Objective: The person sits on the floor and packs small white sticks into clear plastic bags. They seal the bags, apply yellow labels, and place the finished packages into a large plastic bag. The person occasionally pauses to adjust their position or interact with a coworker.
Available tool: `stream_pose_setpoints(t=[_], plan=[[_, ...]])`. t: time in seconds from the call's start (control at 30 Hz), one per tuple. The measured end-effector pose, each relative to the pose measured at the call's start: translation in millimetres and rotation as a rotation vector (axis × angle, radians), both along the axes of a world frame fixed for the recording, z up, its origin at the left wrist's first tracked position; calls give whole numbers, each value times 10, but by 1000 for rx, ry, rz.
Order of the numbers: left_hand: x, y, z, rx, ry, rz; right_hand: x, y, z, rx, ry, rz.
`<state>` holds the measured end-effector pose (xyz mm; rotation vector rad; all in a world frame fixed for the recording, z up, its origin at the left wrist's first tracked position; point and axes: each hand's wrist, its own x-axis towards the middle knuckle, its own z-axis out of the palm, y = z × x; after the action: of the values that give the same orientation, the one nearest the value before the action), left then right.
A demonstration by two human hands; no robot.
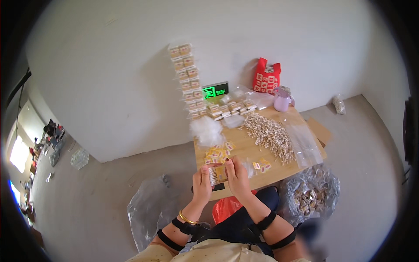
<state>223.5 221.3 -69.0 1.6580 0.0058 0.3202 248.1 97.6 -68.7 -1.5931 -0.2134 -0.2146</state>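
Observation:
Both of my hands grip a small clear pack of cotton swabs (214, 176) over the table's near edge. My left hand (201, 182) closes on its left side and my right hand (238, 175) on its right, thumbs on top. White swab tips show in a row through the film, with a yellowish card beside them. Just beyond lie scattered yellow cards (218, 153), and a few more cards (264, 165) rest right of my right hand. A large heap of loose cotton swabs (268, 134) covers the table's right middle. Empty clear bags (207, 130) are piled at left.
A tall stack of filled packs (187, 78) rises at the table's back left, with more packs (231, 108) beside it. Behind stand a lit green sign (215, 90), a red bag (266, 78) and a lilac jug (283, 100). A plastic sack of packs (310, 196) sits right.

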Motion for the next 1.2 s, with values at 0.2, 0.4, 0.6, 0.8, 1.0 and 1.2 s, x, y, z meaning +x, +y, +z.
stream_pose_setpoints(t=[0.2,0.4,0.6,0.8,1.0,1.2], plan=[[108,-29,-72,193,-227,45,-2,-35,-15,109,18,-30],[157,-142,76,210,-170,48,60,-107,-135,189,55,-63],[258,-178,27,-268,29,-97,100,-140,-156,258,56,-71],[247,-148,-26,-253,-5,-129,82,-198,-165,306,110,-78],[242,-267,-109,82,-250,169,51,-61,-200,282,129,-86],[248,-188,-123,62,-233,145,110,-156,-244,325,169,-66]])
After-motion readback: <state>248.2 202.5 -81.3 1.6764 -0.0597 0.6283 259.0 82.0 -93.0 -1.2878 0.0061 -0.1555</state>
